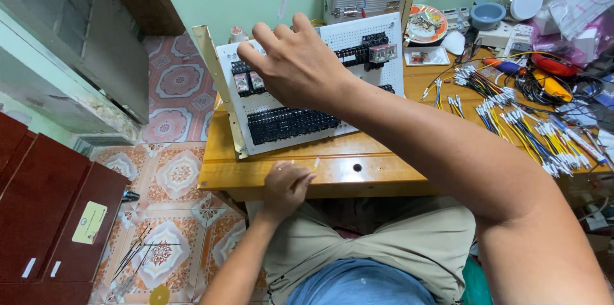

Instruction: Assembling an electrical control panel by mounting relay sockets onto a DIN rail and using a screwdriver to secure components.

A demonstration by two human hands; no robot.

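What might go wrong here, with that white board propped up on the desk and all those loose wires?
The perforated white panel stands tilted on the wooden table; the right hand pressing near its top might tip or slide it. The left hand pinches a small wire end right at the table's edge, where it may drop to the floor. The loose wires lie spread and could tangle or get mixed up.

Right hand (295, 62) reaches forward, arm extended, palm down, fingers spread and curled over the upper left of the panel (358, 42). Left hand (286, 184) sits low at the table edge below the panel, fingers pinched closed on a thin wire (315, 164), forearm angled up from lap.
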